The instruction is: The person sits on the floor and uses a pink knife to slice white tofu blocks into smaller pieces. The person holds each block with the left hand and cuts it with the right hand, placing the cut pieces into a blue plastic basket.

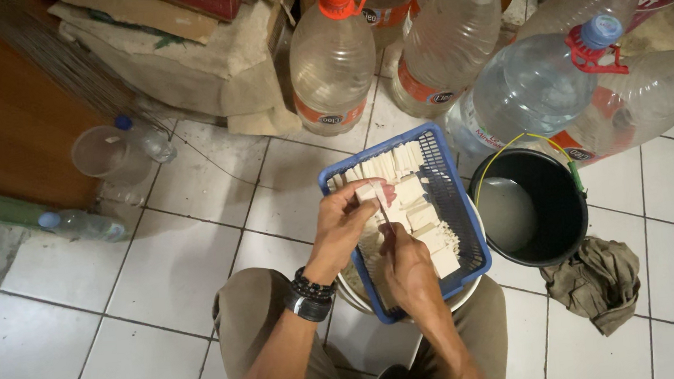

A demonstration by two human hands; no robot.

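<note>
A blue plastic basket (458,203) sits on my lap over a white bowl, holding several white cut blocks (430,226). My left hand (342,223), with a black watch and bead bracelet at the wrist, holds a white block (367,192) over the basket. My right hand (407,269) grips a thin knife (384,212) whose blade points up against that block. My knees in khaki trousers frame the basket below.
A black bucket (535,206) with a yellow handle holds water at right, a crumpled olive rag (597,280) beside it. Large plastic water bottles (334,60) stand behind. A clear cup (102,153) and small bottles lie at left on the white tile floor.
</note>
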